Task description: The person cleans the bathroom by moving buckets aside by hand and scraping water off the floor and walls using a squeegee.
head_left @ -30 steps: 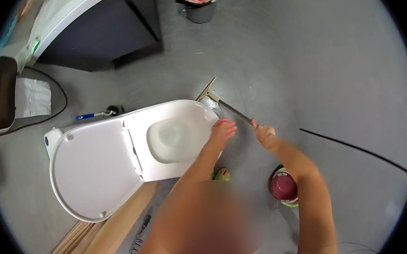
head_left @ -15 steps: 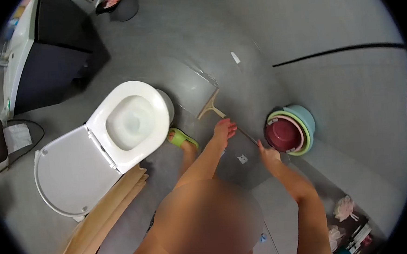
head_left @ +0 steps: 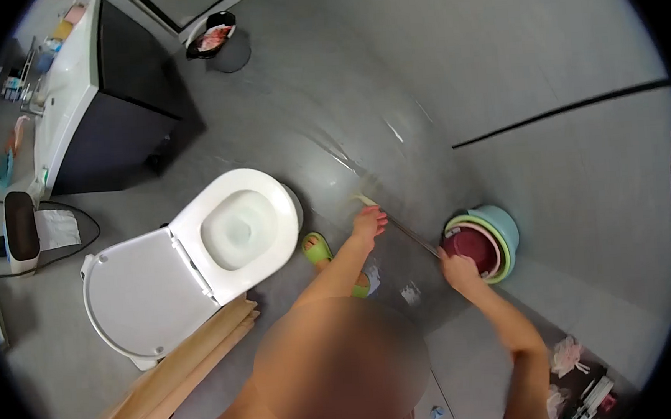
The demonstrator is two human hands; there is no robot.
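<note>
The squeegee (head_left: 415,234), clamped in the right hand (head_left: 460,269), now stands clear of the toilet's (head_left: 287,216) front edge, nearer the basins (head_left: 509,229), so work shifts to open floor (head_left: 328,95); the left hand (head_left: 368,221), fingers parted, hangs by the handle, contact unclear.

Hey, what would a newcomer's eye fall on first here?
Probably the white toilet, left of centre, its lid open. Next, the nested basins at the right, and just left of them the squeegee, held in the right hand and slanting toward the middle of the view.
</note>
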